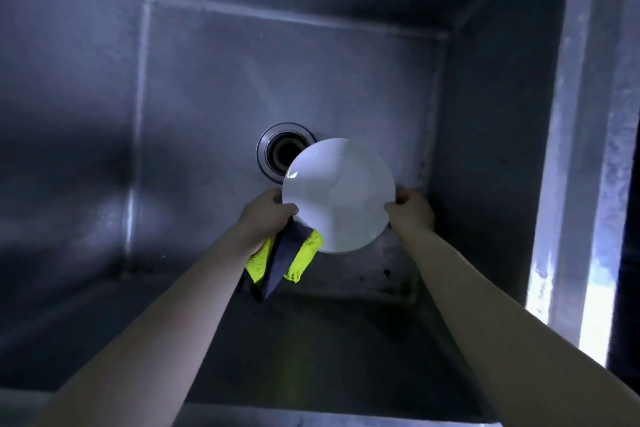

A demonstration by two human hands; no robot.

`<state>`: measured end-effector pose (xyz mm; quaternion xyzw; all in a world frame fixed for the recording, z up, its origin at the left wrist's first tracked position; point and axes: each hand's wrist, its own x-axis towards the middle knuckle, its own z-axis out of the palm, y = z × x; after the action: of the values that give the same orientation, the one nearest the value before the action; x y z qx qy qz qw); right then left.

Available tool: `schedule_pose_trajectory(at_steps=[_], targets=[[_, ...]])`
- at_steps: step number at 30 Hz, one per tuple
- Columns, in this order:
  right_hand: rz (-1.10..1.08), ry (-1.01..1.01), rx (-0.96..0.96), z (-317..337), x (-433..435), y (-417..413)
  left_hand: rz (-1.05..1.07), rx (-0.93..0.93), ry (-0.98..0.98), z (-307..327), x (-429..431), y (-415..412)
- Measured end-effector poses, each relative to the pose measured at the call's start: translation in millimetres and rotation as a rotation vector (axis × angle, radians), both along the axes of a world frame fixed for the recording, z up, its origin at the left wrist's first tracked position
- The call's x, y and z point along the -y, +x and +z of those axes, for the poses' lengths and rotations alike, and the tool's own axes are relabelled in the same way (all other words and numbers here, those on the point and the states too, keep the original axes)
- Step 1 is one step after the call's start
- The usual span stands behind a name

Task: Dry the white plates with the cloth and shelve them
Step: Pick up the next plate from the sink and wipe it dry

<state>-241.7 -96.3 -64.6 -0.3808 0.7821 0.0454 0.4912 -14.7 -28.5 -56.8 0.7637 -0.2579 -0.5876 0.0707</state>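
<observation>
Over the steel sink [69,121] a person holds one white plate [338,196] up in both hands, its pale face turned toward them. From where I stand the plate covers the near-right part of the drain [282,151], the dark round opening in the sink floor, and hangs clear of the floor rather than resting on it.

The left grip [265,215] has the plate by the edge nearest the drain's near side: the thumb lies curled over the rim onto the face, and the fingers go behind, out of sight. The right grip [414,208] takes the opposite edge, farther right of the drain, in the same way, thumb on the front and fingers curled behind the rim.

The cloth [289,258] (bright yellow with a dark panel down the middle) hangs in folds just below the left grip and the plate's lower edge, nearer the person than the drain. It comes out from under that hand, though I cannot tell which fingers pin it.

Well right of the drain, the sink's rim [568,184] catches bright light.
</observation>
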Motion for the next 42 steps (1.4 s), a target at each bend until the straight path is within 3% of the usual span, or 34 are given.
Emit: schedule_pose_trajectory(at_steps=[4,10,15,20,27,31,35,39,42], targets=[[0.117,-0.003,-0.076,3,4,5,-0.084,0.097,-0.007,0,0,-6],[0.034,0.002,-0.063,6,6,4,-0.022,0.067,-0.029,4,-8,-9],[-0.125,-0.029,0.170,11,-1,3,-0.010,0.020,-0.008,6,-8,-1],[-0.142,-0.059,0.344,30,-8,5,0.083,0.002,0.026,11,-10,9],[-0.067,-0.157,0.573,102,-10,12,0.087,-0.009,-0.060,51,-12,16],[-0.104,-0.231,0.639,151,-5,4,0.241,-0.004,-0.131,95,-18,19],[-0.270,-0.317,0.723,193,-10,-16,0.399,0.143,-0.275,152,-32,25],[-0.414,-0.311,0.865,228,-25,-33,0.535,0.334,-0.567,223,-43,17],[-0.450,-0.313,0.943,252,-43,-39,0.490,0.408,-0.854,269,-46,-4]])
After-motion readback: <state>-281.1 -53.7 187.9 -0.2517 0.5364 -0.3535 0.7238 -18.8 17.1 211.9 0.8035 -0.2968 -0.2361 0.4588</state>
